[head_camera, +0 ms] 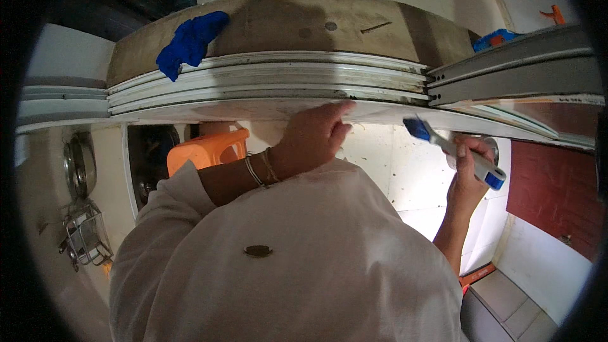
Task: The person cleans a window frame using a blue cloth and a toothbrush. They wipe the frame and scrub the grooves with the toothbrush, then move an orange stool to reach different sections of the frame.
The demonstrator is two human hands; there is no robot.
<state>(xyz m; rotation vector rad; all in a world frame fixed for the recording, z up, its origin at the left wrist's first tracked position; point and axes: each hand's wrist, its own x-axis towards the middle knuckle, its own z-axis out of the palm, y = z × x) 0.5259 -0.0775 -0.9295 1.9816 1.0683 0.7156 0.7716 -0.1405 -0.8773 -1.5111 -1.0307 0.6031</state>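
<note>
My right hand (468, 166) grips the pale grey handle of a brush (444, 142). Its blue bristles point up and to the left, just below the white sliding-window track (266, 78). Dark dirt lies in the track's grooves, most of it towards the right end. My left hand (316, 133) holds nothing that I can see. Its index finger reaches to the track's near edge beside a dark smudge, with the thumb apart from it. A crumpled blue cloth (192, 42) lies over the far sill and hangs onto the track's left part.
On the brown sill (285, 14) are a thin dark stick-like piece (376, 27) and a round grey spot (331, 26). Grey sliding frames (513, 69) stand at the right, with a blue and red object (496, 39) behind. Below the ledge is an orange plastic stool (202, 149).
</note>
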